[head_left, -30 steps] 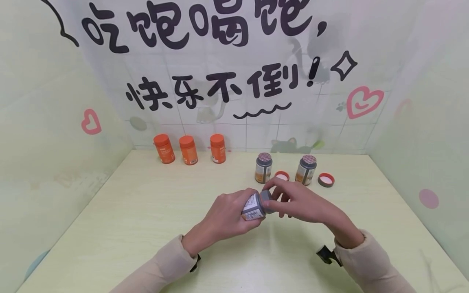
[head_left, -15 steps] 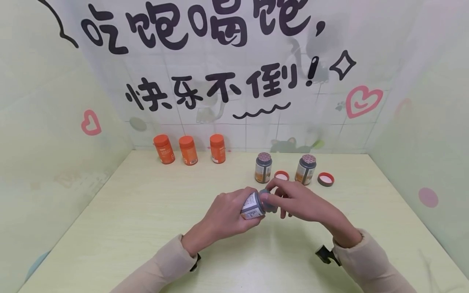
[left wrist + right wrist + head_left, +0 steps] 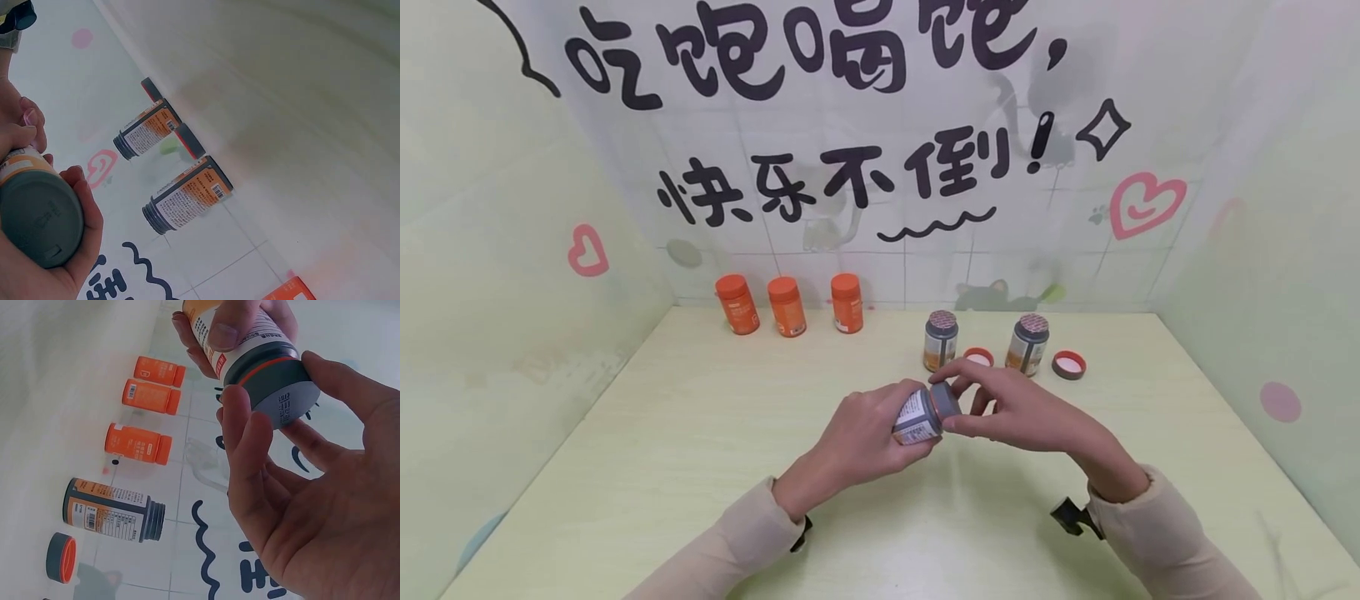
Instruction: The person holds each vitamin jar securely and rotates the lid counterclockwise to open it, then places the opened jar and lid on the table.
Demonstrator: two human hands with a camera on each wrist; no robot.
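Observation:
My left hand (image 3: pixel 867 437) grips a grey pill bottle (image 3: pixel 916 418) with a white and orange label, tilted and held above the table. Its grey cap (image 3: pixel 945 401) points toward my right hand (image 3: pixel 1033 412), whose thumb and fingers pinch the rim from either side. In the right wrist view, a red ring (image 3: pixel 265 370) shows between the cap and the bottle's neck. The left wrist view shows the dark base (image 3: pixel 42 219) of the bottle, with the left fingers curled round its side.
Two capless grey bottles, one left (image 3: pixel 940 343) and one right (image 3: pixel 1027 346), stand behind my hands with foil-like seals on top. Beside them lie two upturned caps, one partly hidden (image 3: pixel 978 357), one farther right (image 3: pixel 1069 364). Three orange bottles (image 3: pixel 786 308) line the back left.
My right fingers have shifted round the cap: half a second ago they covered more of it, now they spread to its edges. The left hand and bottle hold nearly the same place.

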